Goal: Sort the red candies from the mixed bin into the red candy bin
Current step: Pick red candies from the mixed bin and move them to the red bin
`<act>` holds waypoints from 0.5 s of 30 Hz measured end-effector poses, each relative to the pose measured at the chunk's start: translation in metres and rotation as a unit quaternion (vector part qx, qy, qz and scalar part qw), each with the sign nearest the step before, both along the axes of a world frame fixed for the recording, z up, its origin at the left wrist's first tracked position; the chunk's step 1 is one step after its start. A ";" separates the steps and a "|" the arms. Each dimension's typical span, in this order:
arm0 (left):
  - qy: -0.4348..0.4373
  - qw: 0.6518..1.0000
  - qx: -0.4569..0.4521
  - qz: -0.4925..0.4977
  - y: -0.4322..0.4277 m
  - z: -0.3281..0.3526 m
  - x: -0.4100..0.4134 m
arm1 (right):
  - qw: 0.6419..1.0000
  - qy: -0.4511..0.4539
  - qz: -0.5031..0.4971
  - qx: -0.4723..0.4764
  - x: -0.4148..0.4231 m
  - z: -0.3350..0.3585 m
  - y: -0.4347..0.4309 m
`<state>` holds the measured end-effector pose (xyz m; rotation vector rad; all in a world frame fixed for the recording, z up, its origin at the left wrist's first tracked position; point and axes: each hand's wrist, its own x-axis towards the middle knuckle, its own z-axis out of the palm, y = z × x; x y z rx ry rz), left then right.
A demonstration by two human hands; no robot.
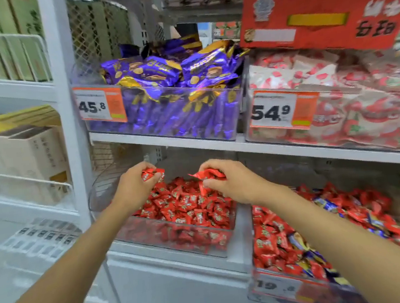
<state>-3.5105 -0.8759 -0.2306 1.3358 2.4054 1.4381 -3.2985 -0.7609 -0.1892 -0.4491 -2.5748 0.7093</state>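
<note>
Both my hands hover over the clear red candy bin on the lower shelf, which is heaped with red wrapped candies. My left hand grips a small bunch of red candies above the bin's back left. My right hand pinches more red candies above the bin's middle. To the right sits the mixed bin, holding red candies with blue and purple ones among them.
The upper shelf carries a clear bin of purple packets and a bin of white-and-red packets, both just above my hands. A red sign hangs at top right. Boxes fill wire racks at left.
</note>
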 end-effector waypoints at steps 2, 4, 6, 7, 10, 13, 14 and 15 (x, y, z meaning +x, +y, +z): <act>-0.007 1.000 -0.020 0.002 0.008 -0.006 -0.012 | 1.000 -0.008 -0.012 -0.020 -0.029 -0.003 0.006; -0.006 0.998 -0.059 0.000 0.015 -0.014 -0.019 | 0.997 -0.065 -0.025 -0.023 -0.051 -0.010 0.016; 0.012 0.993 -0.114 0.010 0.017 -0.021 -0.020 | 0.989 -0.148 -0.027 0.007 -0.059 -0.016 0.025; 0.017 0.992 -0.127 0.011 0.016 -0.023 -0.018 | 0.986 -0.163 -0.030 0.016 -0.057 -0.017 0.028; 0.024 0.993 -0.117 -0.013 0.012 -0.026 -0.001 | 0.992 -0.107 -0.064 0.028 -0.019 -0.014 0.034; 0.057 0.992 -0.091 -0.070 0.016 -0.023 0.034 | 0.989 -0.057 -0.125 0.060 0.051 -0.011 0.042; 0.062 0.991 -0.077 -0.088 0.021 -0.019 0.050 | 0.986 -0.054 -0.143 0.064 0.077 -0.010 0.044; 0.062 0.991 -0.061 -0.106 0.026 -0.015 0.067 | 0.983 -0.057 -0.163 0.062 0.105 -0.010 0.047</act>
